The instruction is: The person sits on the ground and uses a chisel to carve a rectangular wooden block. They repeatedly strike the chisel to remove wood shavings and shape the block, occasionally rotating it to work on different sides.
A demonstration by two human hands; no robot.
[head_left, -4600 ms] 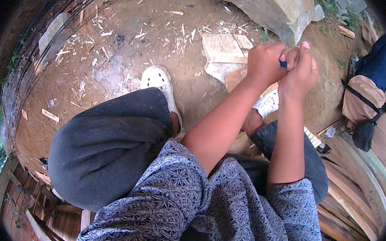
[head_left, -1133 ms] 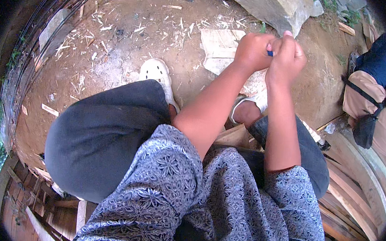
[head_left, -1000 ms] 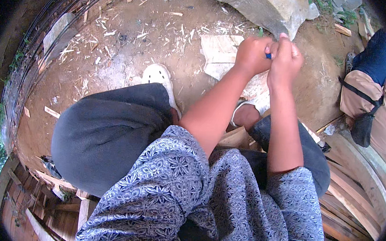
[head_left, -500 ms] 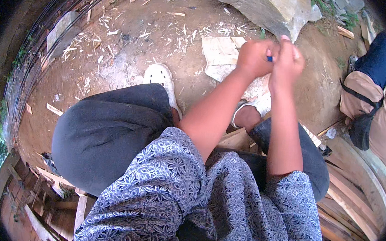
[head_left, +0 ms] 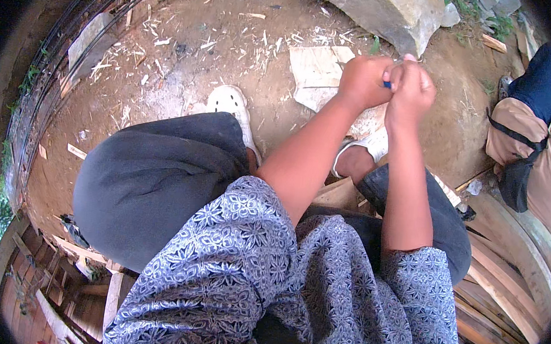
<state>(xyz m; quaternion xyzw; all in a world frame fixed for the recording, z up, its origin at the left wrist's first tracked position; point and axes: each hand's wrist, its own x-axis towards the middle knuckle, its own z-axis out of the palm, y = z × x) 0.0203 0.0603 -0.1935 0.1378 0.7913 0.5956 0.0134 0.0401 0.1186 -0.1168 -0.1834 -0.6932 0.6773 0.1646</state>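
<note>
Both my hands are raised together in front of me, at the upper right of the centre. My left hand (head_left: 365,81) is closed in a fist, its knuckles against my other hand. My right hand (head_left: 413,89) is closed too, with its thumb side against the left fist. A bit of a dark blue thing (head_left: 388,84) shows between them; the rest is hidden by the fingers, so its kind cannot be told. Just beyond the hands rises a large grey-brown rock (head_left: 385,12). Below and left of the fists, a pale flat wooden piece (head_left: 317,68) lies on the ground.
Wood chips litter the dirt ground (head_left: 187,55). My feet wear white clogs (head_left: 230,107). Long planks (head_left: 506,287) lie at the lower right. At the right edge is another person (head_left: 528,130) with a black bag. Dark cables (head_left: 36,82) curve along the left.
My hands have hardly moved, still closed together around the blue thing. The view has shifted very slightly.
</note>
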